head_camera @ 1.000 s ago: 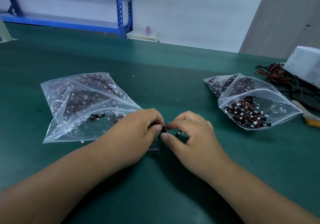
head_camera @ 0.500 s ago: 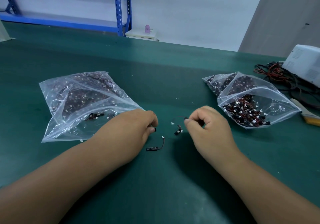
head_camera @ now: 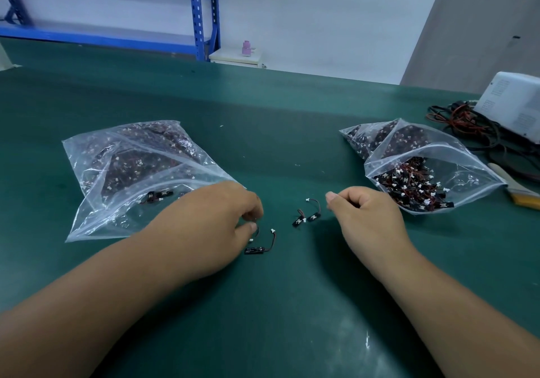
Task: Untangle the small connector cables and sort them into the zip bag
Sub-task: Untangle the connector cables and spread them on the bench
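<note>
The left hand curls thumb to fingertips and seems to pinch a thin red-and-black connector cable just above the green table mat. The right hand is curled too, though I cannot tell if it holds anything. Three separated cables lie between the hands. The left clear plastic zip bag holds only a few near its mouth, while the right clear plastic zip bag is packed with a tangle, so most sorting likely remains.

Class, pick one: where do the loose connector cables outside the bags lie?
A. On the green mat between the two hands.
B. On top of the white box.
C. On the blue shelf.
A: the loose connector cables lie on the green mat between the left hand and the right hand.
</note>
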Demonstrator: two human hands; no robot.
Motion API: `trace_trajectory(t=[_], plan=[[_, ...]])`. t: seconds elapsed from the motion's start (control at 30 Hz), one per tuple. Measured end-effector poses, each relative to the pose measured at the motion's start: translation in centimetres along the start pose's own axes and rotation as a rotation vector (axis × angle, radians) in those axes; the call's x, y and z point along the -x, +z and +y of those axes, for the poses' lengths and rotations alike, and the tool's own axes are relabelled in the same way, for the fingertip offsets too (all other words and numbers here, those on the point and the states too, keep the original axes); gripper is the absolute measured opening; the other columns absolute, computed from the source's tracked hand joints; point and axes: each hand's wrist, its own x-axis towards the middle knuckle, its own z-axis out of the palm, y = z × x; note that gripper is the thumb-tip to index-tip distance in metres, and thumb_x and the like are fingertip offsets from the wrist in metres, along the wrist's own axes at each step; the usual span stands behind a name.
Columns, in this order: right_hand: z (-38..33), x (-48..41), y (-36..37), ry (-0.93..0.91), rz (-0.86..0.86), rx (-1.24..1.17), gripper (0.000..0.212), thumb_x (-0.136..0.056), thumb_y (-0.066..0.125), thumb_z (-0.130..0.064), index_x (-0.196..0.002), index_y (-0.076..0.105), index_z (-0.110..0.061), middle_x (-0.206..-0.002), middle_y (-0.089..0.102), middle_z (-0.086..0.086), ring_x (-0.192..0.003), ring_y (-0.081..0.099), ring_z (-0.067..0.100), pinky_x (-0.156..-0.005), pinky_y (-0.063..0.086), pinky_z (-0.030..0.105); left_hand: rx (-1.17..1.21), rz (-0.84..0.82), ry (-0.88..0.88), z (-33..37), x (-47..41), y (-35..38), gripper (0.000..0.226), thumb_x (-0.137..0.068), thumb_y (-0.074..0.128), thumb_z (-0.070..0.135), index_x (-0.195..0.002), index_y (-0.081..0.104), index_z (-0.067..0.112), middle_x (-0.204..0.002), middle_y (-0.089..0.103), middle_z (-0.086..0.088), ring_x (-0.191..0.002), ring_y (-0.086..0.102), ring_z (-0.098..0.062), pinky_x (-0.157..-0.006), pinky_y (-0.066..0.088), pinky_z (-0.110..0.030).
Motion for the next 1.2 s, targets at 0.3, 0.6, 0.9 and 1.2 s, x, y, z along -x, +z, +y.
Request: trace_trajectory(t=[0.3, 0.6, 0.9, 1.2], plan=[[-1.0, 1.4, 0.5, -0.347, -0.142, 0.219, 0.034, -0.082, 0.064, -0.004, -0.091, 0.075, -0.035, -0.096, 0.062, -0.023, -0.098, 0.057, 0.007, -0.098, 0.038, 0.04, -0.174, -0.248, 0.25, 0.6, 0.3, 0.1, 0.056, -0.085, 0.037, 0.075, -0.133, 0.049, 0.049, -0.127, 0.036, 0.029, -0.121, 0.027, -0.003, -0.107, 0.021, -0.033], [-1.1, 1.4, 0.6, -0.379, -0.286, 0.378, 0.031, -0.087, 0.059, -0.011, -0.099, 0.074, -0.036, -0.105, 0.066, -0.018, -0.109, 0.053, 0.016, -0.1, 0.037, 0.038, -0.282, -0.228, 0.143, 0.1, 0.2, 1.5, 0.083, -0.08, 0.006, 0.08, -0.153, 0.016, 0.04, -0.15, 0.014, 0.021, -0.139, 0.006, -0.012, -0.115, 0.006, -0.036], [-1.7, 2.7, 0.1, -0.451, -0.384, 0.266, 0.022, -0.076, 0.059, -0.02, -0.089, 0.071, -0.033, -0.089, 0.063, -0.017, -0.094, 0.057, 0.015, -0.089, 0.047, 0.042, -0.291, -0.128, 0.018, -0.9, 0.7, -2.5, 0.037, -0.082, 0.055, 0.064, -0.109, 0.05, 0.04, -0.103, 0.05, 0.022, -0.1, 0.052, -0.005, -0.087, 0.049, -0.031], [-3.0, 4.2, 0.0, -0.613, -0.416, 0.48, 0.046, -0.086, 0.046, -0.058, -0.126, 0.062, -0.041, -0.11, 0.049, -0.023, -0.104, 0.044, 0.009, -0.096, 0.03, 0.032, -0.477, -0.251, -0.175, -0.9, 1.2, -3.2, 0.034, -0.086, 0.052, 0.064, -0.101, 0.05, 0.033, -0.106, 0.054, 0.014, -0.101, 0.057, -0.014, -0.084, 0.05, -0.035]])
